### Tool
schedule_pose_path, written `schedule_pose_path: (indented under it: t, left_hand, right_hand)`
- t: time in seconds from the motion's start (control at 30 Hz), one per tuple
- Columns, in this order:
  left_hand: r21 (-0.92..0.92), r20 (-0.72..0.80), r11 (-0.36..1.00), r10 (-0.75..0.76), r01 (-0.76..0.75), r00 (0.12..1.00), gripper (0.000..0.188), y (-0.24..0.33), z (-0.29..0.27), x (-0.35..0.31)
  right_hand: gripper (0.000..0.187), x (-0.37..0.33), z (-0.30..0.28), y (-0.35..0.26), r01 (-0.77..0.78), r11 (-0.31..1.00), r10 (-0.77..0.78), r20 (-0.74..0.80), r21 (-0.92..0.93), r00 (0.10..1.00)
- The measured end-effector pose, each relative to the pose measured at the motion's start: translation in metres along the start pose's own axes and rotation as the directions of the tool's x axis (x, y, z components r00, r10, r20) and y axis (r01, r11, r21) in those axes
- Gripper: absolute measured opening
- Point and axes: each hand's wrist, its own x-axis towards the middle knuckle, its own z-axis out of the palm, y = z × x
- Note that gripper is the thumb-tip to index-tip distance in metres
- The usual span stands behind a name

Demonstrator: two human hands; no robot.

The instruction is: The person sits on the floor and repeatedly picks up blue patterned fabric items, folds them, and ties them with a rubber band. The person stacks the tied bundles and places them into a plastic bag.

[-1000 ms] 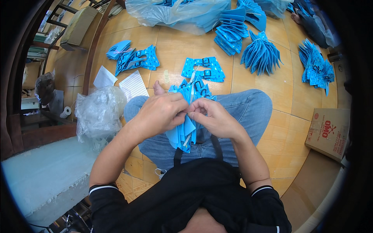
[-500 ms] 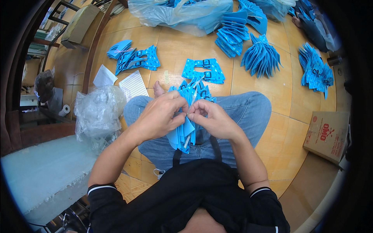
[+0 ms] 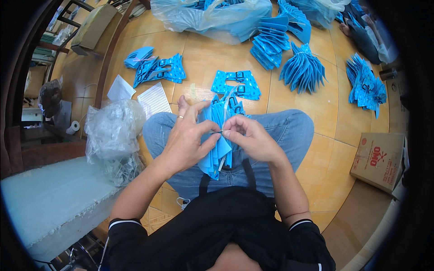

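Observation:
A bundle of folded blue pieces [image 3: 211, 163] with black buckle-like shapes rests between my bent legs. A thin, pale plastic tie [image 3: 226, 105] runs across its top, with one end showing below. My left hand [image 3: 186, 135] pinches the tie over the bundle's middle between thumb and forefinger, its other fingers stretched out. Right beside it, my right hand [image 3: 247, 136] pinches the same tie, fingers curled, the tips nearly touching those of the left. The knot or twist between the fingertips is too small to make out.
Flat blue pieces [image 3: 236, 84] lie just beyond the bundle. Tied blue bundles [image 3: 302, 70] stand farther right, near a large plastic bag [image 3: 212, 22]. Printed paper [image 3: 155, 98] and crumpled clear plastic [image 3: 115, 128] are on the left, a cardboard box [image 3: 379, 160] on the right. Another person sits at the far right.
My left hand's outer fingers have spread and lifted away from the bundle, while its thumb and forefinger stay at the tie. My right hand keeps its pinch in nearly the same place.

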Motion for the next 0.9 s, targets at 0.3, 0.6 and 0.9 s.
schedule_pose_path:
  t: [0.3,0.6,0.9]
  left_hand:
    - [-0.077,-0.223,0.981,-0.192,0.179,0.956,0.008,0.004,0.038,-0.002]
    - [-0.255,-0.207,0.934,-0.305,0.249,0.930,0.010,0.008,0.045,-0.007]
    - [-0.195,-0.258,0.961,-0.246,0.199,0.934,0.010,0.014,0.047,-0.009]
  right_hand:
    - [0.016,-0.018,0.011,-0.021,0.106,0.880,-0.223,-0.206,-0.463,0.953]
    - [0.018,-0.021,0.021,-0.030,0.058,0.791,-0.250,-0.235,-0.609,0.939]
    - [0.011,-0.015,-0.006,-0.021,-0.129,0.991,0.132,-0.099,0.037,0.986]
